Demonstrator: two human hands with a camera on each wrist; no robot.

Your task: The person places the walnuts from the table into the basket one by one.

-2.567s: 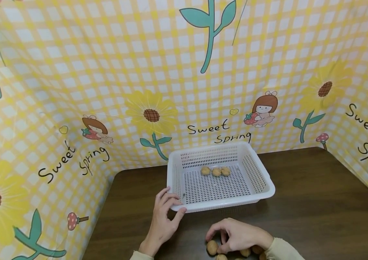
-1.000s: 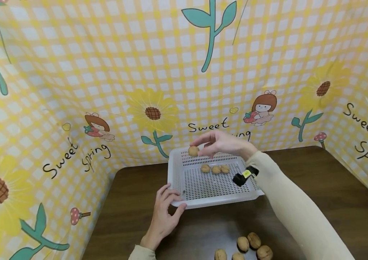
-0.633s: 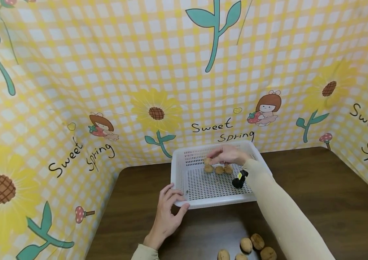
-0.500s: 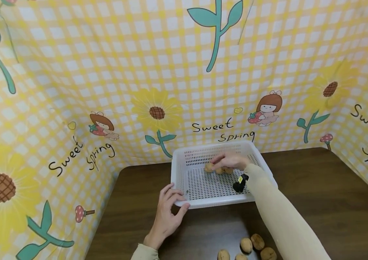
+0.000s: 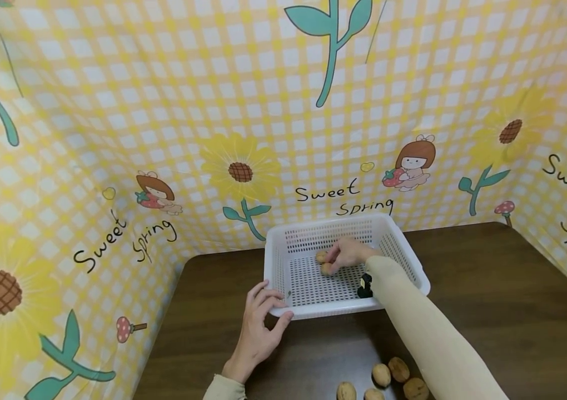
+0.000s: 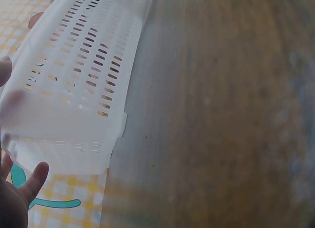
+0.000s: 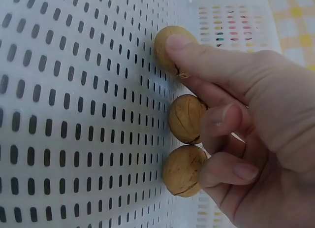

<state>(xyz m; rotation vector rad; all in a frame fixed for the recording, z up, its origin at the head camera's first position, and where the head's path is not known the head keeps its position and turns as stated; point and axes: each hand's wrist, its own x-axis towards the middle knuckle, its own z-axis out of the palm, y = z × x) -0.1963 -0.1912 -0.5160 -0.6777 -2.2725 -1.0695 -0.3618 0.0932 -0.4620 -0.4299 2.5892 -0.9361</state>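
Observation:
A white perforated plastic basket [image 5: 313, 314] stands on the dark wooden table, with my left hand [image 5: 255, 328] gripping its near left corner, thumb on the front rim and fingers over the left side. My right hand [image 5: 348, 253] reaches down inside the basket. In the right wrist view, its thumb and index finger pinch a walnut [image 7: 167, 48] close over the slotted floor. Two more walnuts, one in the middle [image 7: 186, 118] and one lower [image 7: 182, 171], lie beside the curled fingers. In the head view the hand hides part of the group.
Several loose walnuts [image 5: 381, 375] lie on the table [image 5: 308, 355] at the near edge of the head view, left of the right sleeve [image 5: 423, 311]. A yellow checked cloth [image 5: 203, 100] with printed flowers rises behind the table and along its sides.
My right hand has picked up a walnut from the near group, carried it over the basket and lowered it inside, beside those lying there. My left hand keeps its grip on the corner.

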